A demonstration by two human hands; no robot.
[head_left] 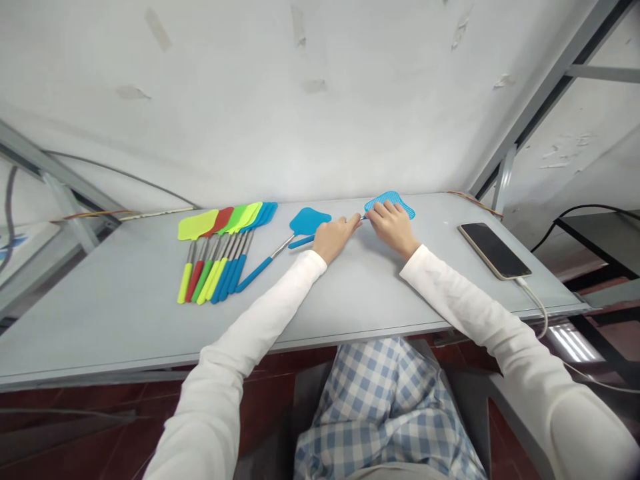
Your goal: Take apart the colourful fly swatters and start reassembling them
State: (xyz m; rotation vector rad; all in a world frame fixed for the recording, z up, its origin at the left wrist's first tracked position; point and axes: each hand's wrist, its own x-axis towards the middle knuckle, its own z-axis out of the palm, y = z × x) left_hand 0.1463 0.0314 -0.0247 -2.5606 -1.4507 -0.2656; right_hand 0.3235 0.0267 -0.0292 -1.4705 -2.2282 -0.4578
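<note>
Both my hands are on one blue fly swatter with a perforated head, held above the grey table. My left hand is closed round its shaft, and the blue handle end sticks out to the left. My right hand grips it at the base of the head, with fingers over the lower edge. Left of my hands lies another blue fly swatter, its metal shaft slanting down to a blue handle. Farther left, a row of overlapping fly swatters in yellow, red, green and blue lies with handles toward me.
A phone lies at the table's right, with a white cable running off the front edge. The white wall stands directly behind the table. Grey metal frame bars rise at both sides.
</note>
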